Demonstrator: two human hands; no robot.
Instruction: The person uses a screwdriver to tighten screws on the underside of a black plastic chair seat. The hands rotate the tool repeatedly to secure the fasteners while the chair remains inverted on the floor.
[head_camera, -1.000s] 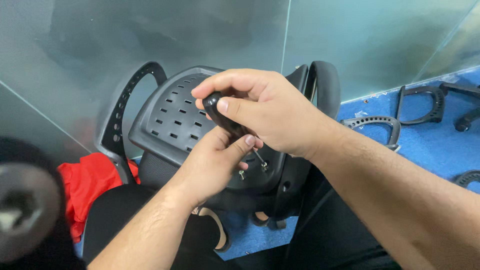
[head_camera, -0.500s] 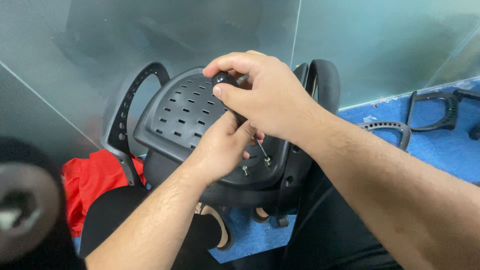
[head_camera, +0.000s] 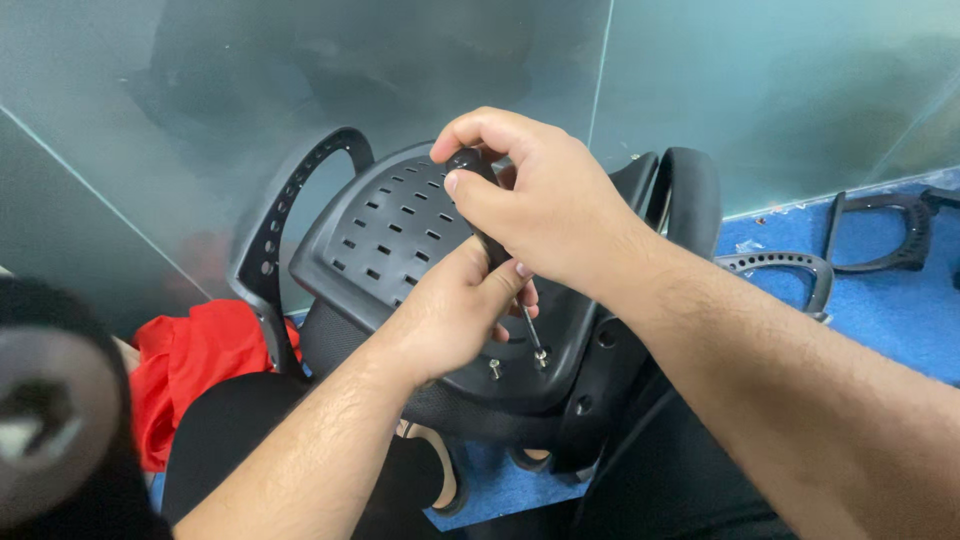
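Screwdriver seated on a screw in the underside of a black plastic chair seat.

The right hand (head_camera: 545, 205) is closed around the handle of one screwdriver (head_camera: 490, 235); the left hand (head_camera: 450, 310) pinches and steadies its shaft. The tip sits on a screw (head_camera: 541, 356) at 6 o'clock of the seat pan (head_camera: 390, 230). A second screw (head_camera: 494, 369) stands just beside it, at its 9 o'clock: two screws visible. The screwdriver appears light and rigid, best held at the handle; the small screws would slip easily. The pan looks stiff and bulky. Two loose armrests (head_camera: 785, 265) (head_camera: 885, 230) lie on the blue floor (head_camera: 880, 310) at 3 o'clock. One red cloth (head_camera: 190, 360) lies at 8 o'clock.
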